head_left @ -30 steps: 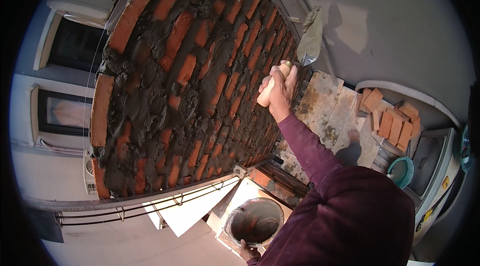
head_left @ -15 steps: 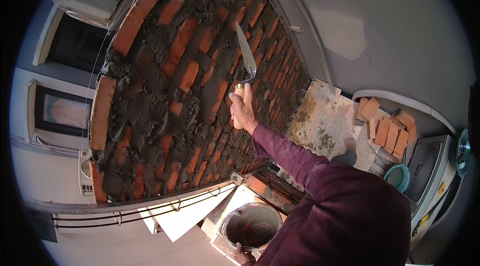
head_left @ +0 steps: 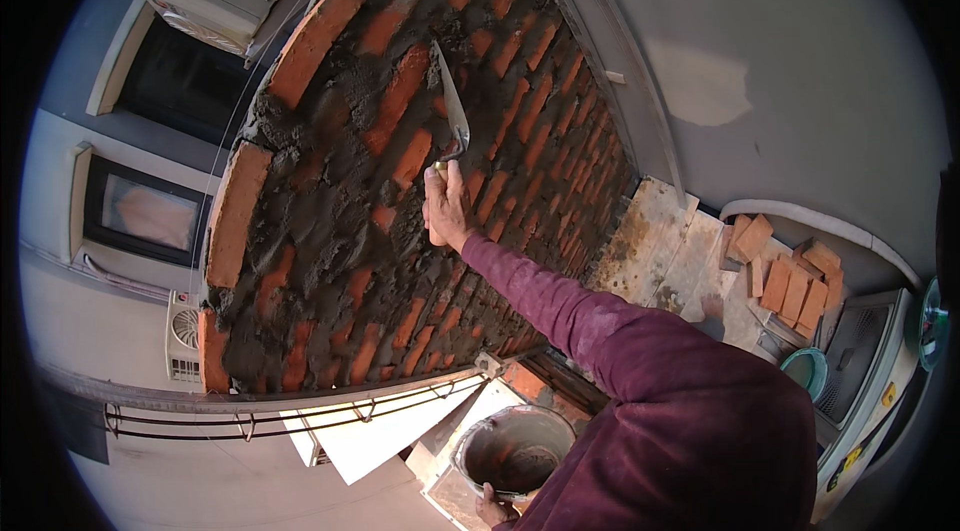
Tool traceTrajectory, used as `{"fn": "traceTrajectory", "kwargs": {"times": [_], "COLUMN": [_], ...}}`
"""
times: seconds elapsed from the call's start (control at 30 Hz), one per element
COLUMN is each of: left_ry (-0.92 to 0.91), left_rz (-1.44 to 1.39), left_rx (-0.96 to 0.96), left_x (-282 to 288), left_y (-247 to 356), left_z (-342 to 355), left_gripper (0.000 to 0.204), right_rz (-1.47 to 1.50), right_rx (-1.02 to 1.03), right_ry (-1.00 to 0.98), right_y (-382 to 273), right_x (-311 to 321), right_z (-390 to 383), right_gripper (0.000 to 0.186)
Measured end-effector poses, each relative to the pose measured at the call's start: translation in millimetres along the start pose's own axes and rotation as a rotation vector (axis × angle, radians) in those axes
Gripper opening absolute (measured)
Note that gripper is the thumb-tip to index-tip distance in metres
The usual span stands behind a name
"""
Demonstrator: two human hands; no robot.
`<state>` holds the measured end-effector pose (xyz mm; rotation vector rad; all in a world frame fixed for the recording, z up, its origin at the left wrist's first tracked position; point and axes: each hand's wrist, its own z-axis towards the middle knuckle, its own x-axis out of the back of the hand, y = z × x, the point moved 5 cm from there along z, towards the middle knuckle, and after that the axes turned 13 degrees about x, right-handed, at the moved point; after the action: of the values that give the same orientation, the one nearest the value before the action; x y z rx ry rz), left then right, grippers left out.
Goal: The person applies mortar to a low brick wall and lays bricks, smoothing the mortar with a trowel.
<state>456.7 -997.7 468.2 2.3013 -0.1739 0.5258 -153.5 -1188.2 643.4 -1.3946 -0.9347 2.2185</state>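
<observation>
My right hand point(head_left: 447, 203) is wrapped round the handle of a pointed trowel point(head_left: 455, 116). The metal blade points away from me, close to a brick wall point(head_left: 398, 96) smeared with dark wet mortar point(head_left: 325, 201); whether it touches cannot be told. Lower down, my left hand point(head_left: 494, 508) grips the near rim of a bucket point(head_left: 484, 443), its inner wall stained with mortar. A maroon sleeve point(head_left: 560, 306) covers my right arm, and my shoulder hides part of the bucket's right side.
Stacked loose bricks point(head_left: 795, 286) lie at the right on stained boards point(head_left: 660, 241), near a teal bowl point(head_left: 805, 371). A grey wall point(head_left: 800, 81) rises beyond. Metal rods point(head_left: 300, 423) run below the brick wall; air-conditioner units point(head_left: 185, 336) and windows stand at the left.
My right hand and the trowel have moved left across the wall. The view has shifted slightly, so the wall sits farther right. My left hand stays at the bucket rim.
</observation>
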Motion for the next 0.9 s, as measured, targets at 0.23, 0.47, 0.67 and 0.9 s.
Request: {"fn": "traceTrajectory", "kwargs": {"times": [0.23,0.47,0.67,0.9], "left_ry": [-0.001,0.003,0.078,-0.044], "left_rz": [0.105,0.247,0.639,-0.083], "left_rx": [-0.094,-0.05,-0.237,-0.081], "left_x": [-4,3,13,-76], "left_y": [25,12,10,77], "left_z": [5,38,44,-31], "left_gripper": [0.051,0.055,0.042,0.019], "right_rz": [1.404,0.565,-0.04,-0.439], "right_rx": [-0.455,-0.032,0.271,0.111], "right_ry": [-0.065,0.331,0.776,-0.056], "right_y": [-76,-115,-97,-15], "right_x": [45,197,245,117], "right_z": [-68,-28,7,-54], "right_gripper": [0.041,0.021,0.025,0.051]}}
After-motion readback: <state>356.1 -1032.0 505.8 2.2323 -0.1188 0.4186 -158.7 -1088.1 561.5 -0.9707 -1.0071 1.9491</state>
